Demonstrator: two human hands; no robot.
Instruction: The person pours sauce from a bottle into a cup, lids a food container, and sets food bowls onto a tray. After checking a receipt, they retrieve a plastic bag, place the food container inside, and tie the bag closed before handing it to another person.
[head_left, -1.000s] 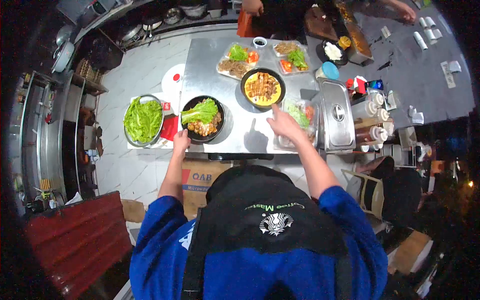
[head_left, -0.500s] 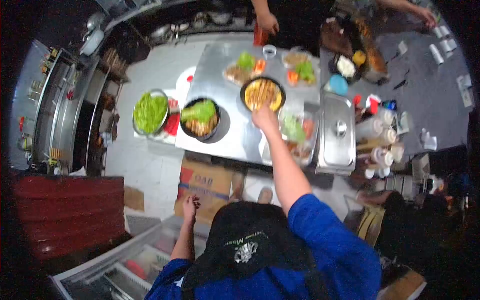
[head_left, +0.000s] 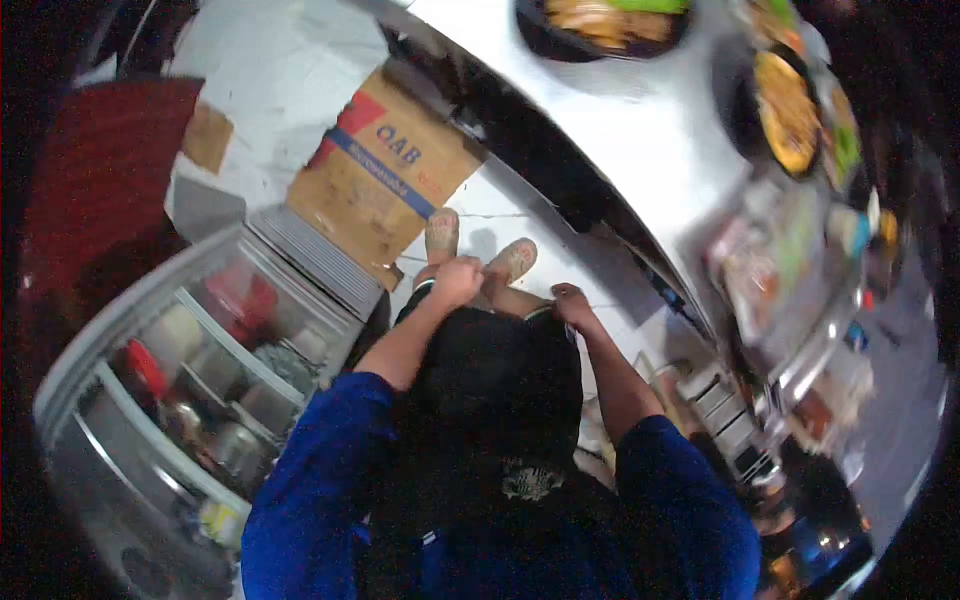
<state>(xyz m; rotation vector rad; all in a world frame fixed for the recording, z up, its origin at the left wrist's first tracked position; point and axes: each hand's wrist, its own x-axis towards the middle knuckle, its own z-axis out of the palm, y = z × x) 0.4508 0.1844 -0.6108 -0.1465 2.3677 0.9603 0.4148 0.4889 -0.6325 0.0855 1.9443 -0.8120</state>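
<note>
A cramped food-stall kitchen seen from above, with a white tiled floor [head_left: 270, 60] and the picture blurred towards its right edge.

At far left is a dark red surface [head_left: 90, 170]. Below it stands a glass-topped chest [head_left: 320, 262], its jars and packets visible through the lid, probably so that stock can be seen without opening it. Next to it a flattened-looking cardboard box [head_left: 385, 170] printed with blue letters lies on the floor, partly tucked under the table's edge, apparently out of the way.

In the middle, the person, in blue sleeves [head_left: 320, 480], bends forward, and two sandalled feet [head_left: 440, 232] show just beyond the hands. The left hand [head_left: 457, 282] is clenched at the lower hem of the black apron [head_left: 500, 380], which hangs down the person's front and fills the centre of the view. The right hand [head_left: 572, 303] touches the same hem just beside it, fingers bent; whether it actually grips cannot be told. Both arms reach low, likely because the hem sits near the knees.

To the right a steel table [head_left: 640, 130] curves away, carrying a dark bowl of food [head_left: 600, 20], a bowl with a yellow filling [head_left: 785, 100] and blurred containers.
</note>
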